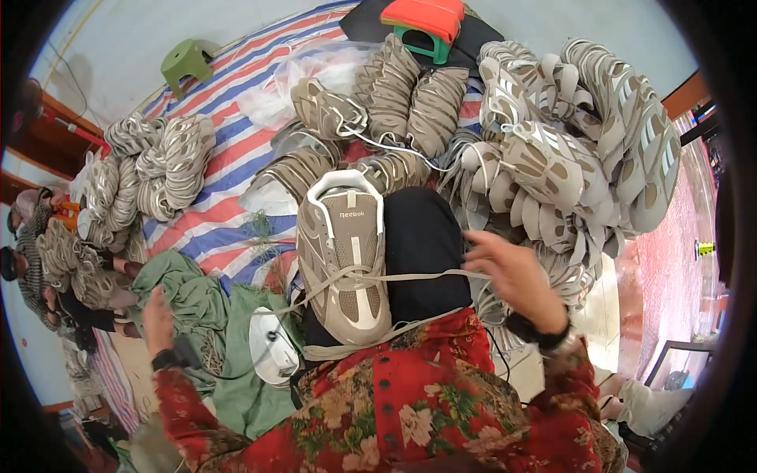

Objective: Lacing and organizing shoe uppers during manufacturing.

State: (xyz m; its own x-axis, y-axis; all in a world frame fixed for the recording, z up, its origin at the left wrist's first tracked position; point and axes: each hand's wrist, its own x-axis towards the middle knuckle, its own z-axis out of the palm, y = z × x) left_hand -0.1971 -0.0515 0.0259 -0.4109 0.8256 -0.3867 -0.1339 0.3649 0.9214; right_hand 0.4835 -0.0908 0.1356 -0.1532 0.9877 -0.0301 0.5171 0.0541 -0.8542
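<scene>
Beige with a white-edged opening, the shoe upper [344,244] sits on the left side of the black-trousered lap [422,236], its long axis running straight out from the red floral shirt [410,394] — toe near, opening far. Its lace [418,277] crosses the middle and trails rightward over the lap toward the right hand [511,276], the nearer of the two, just right of the lap. That hand's fingers are loosely bent; whether they pinch the lace I cannot tell. The left hand [158,322] stands well out to the left of the lap, fingers raised and relaxed, nothing visibly held. Between it and the lap lie a white oval object [264,339] and green cloth [244,394], apparently lower down, so sideways room seems widest there. Right of the lap, heaped uppers [552,169] crowd close past the right hand — the tighter edge — and bundled uppers [386,98] stand beyond the lap's far end.
</scene>
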